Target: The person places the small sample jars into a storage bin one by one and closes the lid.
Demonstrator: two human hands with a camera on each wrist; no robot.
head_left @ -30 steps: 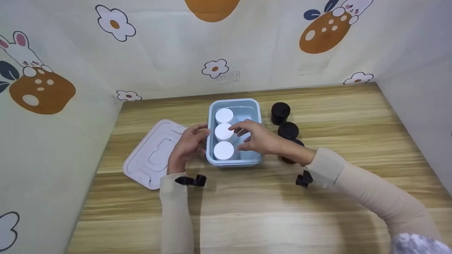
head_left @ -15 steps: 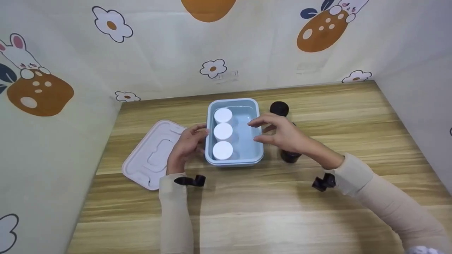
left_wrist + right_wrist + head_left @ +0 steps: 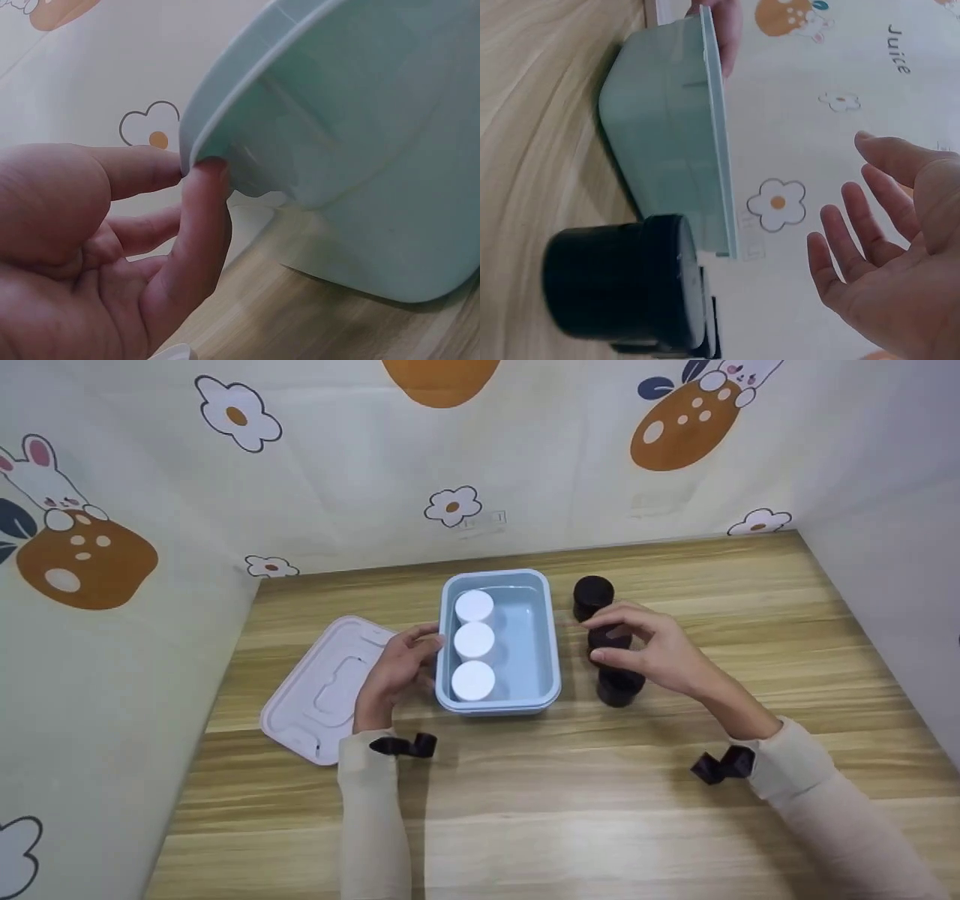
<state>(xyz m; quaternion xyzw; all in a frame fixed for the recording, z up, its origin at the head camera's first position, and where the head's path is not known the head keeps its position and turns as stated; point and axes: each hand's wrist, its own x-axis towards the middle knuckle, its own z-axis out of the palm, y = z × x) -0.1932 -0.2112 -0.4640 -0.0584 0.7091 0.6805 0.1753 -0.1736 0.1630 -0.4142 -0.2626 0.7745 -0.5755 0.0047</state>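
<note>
A light-blue plastic box (image 3: 536, 660) stands on the table with three white round-lidded jars (image 3: 474, 640) in a row along its left side. My left hand (image 3: 399, 666) holds the box's left rim; in the left wrist view, thumb and a finger (image 3: 201, 232) meet at the rim's edge. To the right of the box stand three black lidded jars (image 3: 593, 595) in a row. My right hand (image 3: 664, 649) hovers over the middle one, thumb and fingers apart and holding nothing. In the right wrist view, that hand (image 3: 900, 232) is apart from the nearest black jar (image 3: 615, 281).
A pale pinkish-white lid (image 3: 315, 697) lies on the wooden table (image 3: 525, 810) left of the box, partly behind the left hand. Printed cloth walls (image 3: 337, 472) enclose the table at the back and both sides.
My right hand has moved right, from over the white jars, across the box's right rim, to above the black jars. The left hand stays at the box's left rim.
</note>
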